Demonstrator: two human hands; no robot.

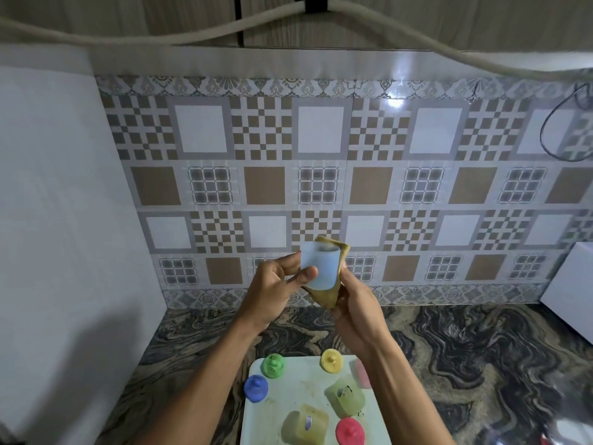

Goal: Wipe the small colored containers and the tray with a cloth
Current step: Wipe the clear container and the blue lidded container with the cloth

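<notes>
I hold a small pale blue container (321, 268) up in front of the tiled wall. My left hand (276, 284) grips its left side with thumb and fingers. My right hand (356, 313) presses a mustard-yellow cloth (327, 293) against its right side and base. Below, a pale green tray (308, 383) lies on the counter. On it sit a green lid (273, 365), a blue lid (255, 387), a yellow lid (331, 360), a red lid (349, 430), a greenish container (346, 396), a yellowish container (305, 423) and a pink container (362, 372), partly hidden by my right forearm.
The tray rests on a dark marbled countertop (465, 358). A white panel (64, 220) stands on the left and a white box-like object (571, 290) at the right edge. A thick hose (417, 30) hangs along the wall above.
</notes>
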